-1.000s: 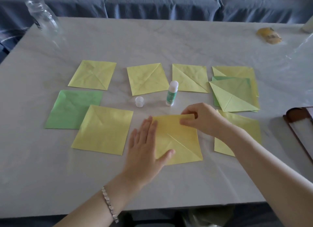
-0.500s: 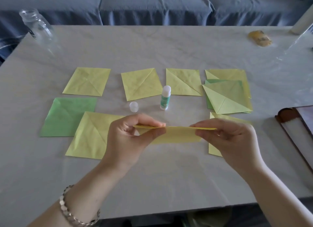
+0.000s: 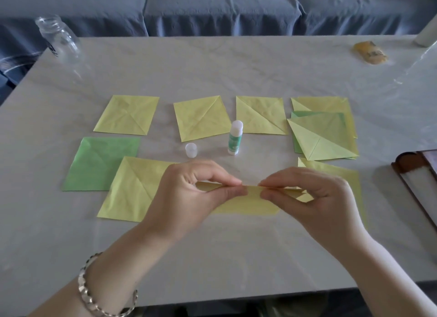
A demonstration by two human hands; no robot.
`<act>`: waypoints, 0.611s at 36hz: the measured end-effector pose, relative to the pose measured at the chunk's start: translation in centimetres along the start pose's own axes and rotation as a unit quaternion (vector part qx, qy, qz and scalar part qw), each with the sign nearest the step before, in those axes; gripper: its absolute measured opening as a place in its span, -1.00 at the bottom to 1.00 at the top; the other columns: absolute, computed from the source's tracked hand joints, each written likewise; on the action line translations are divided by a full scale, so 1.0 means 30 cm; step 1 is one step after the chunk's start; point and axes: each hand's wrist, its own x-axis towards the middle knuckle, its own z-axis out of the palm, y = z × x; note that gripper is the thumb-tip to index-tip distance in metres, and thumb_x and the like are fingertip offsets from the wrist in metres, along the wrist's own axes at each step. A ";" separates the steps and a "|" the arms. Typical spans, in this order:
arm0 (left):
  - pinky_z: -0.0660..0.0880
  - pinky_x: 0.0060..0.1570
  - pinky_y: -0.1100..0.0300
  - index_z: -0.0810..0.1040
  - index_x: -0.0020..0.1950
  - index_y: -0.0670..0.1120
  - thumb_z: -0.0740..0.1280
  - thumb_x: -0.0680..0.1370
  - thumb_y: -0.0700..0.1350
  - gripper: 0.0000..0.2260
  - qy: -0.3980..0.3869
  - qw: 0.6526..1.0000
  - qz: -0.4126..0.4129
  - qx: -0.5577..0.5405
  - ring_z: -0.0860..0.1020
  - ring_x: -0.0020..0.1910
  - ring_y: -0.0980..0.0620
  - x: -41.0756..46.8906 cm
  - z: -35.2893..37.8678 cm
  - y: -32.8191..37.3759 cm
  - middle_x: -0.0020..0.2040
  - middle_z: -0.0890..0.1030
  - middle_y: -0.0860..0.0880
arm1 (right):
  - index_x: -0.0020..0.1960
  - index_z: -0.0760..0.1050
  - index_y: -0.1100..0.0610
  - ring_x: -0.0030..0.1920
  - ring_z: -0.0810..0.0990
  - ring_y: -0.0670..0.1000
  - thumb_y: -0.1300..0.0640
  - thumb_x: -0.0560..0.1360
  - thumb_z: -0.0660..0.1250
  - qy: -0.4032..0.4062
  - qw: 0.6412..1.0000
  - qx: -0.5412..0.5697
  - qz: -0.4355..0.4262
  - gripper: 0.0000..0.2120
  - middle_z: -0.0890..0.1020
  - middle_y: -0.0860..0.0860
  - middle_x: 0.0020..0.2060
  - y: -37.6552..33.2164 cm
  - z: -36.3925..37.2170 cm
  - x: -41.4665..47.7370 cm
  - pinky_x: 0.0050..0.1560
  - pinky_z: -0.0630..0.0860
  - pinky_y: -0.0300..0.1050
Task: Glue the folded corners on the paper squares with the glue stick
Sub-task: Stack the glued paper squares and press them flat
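In the head view, the left hand point(image 3: 189, 193) and the right hand point(image 3: 314, 198) each pinched the top edge of a yellow paper square point(image 3: 248, 204) between thumb and curled fingers, fingertips nearly meeting; the sheet hung tilted just above the table point(image 3: 212, 257). The glue stick point(image 3: 235, 138) stood upright and uncapped beyond the hands, its cap point(image 3: 191, 150) beside it, neither touched. By my reading, this square awaited glue; whether the creased squares point(image 3: 201, 120) lying flat and the stack point(image 3: 324, 137) at the right were glued could not be told. The stick's green label and the dark print on the clear bottle point(image 3: 59, 39) were too blurred to read.
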 end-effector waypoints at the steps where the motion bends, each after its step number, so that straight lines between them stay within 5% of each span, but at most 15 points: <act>1: 0.44 -0.23 0.44 0.65 -0.38 0.07 0.55 0.24 -0.03 -0.91 -0.005 1.000 -0.012 -0.006 0.59 -0.30 0.24 -0.001 0.005 0.006 -0.32 0.65 0.17 | -0.07 0.60 -0.04 -0.22 0.60 -0.22 0.01 0.32 0.40 -0.010 1.000 -0.011 -0.005 -0.81 0.64 -0.21 -0.20 -0.003 0.007 0.005 -0.18 0.41 -0.49; 9: 0.45 -0.26 0.43 0.65 -0.40 0.12 0.53 0.29 -0.10 -0.86 -0.036 0.993 -0.111 -0.005 0.60 -0.33 0.24 0.009 -0.002 0.022 -0.34 0.66 0.13 | -0.20 0.63 -0.09 -0.24 0.60 -0.21 0.02 0.34 0.47 -0.061 0.997 -0.039 0.035 -0.95 0.65 -0.19 -0.26 0.003 0.008 0.019 -0.19 0.42 -0.47; 22: 0.42 -0.31 0.48 0.65 -0.38 0.05 0.53 0.31 -0.21 -0.82 0.000 0.983 -0.181 0.023 0.57 -0.40 0.27 0.002 -0.017 -0.025 -0.39 0.65 0.11 | -0.37 0.61 -0.14 -0.46 0.48 -0.18 0.13 0.34 0.48 -0.057 0.972 -0.031 0.225 -0.80 0.65 -0.23 -0.37 0.045 -0.036 0.025 -0.38 0.35 -0.50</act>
